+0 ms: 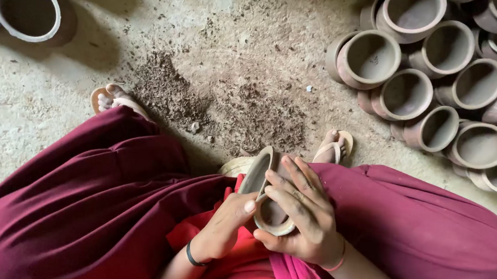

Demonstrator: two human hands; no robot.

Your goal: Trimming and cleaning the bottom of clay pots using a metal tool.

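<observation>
I sit with a small unfired clay pot (pixel 260 174) in my lap, its mouth tilted toward my left. My right hand (pixel 302 216) wraps over the pot's body from the right, fingers spread across it. My left hand (pixel 224 226) grips the pot's lower rim, thumb pressed on the edge. A black band circles my left wrist and a pink one my right. My maroon skirt (pixel 100 204) covers both knees.
A heap of similar grey-brown clay pots (pixel 446 74) lies at the upper right. Larger white-rimmed pots (pixel 25 8) stand at the upper left. Clay shavings (pixel 221 103) are scattered on the dusty floor before my sandalled feet (pixel 111 99).
</observation>
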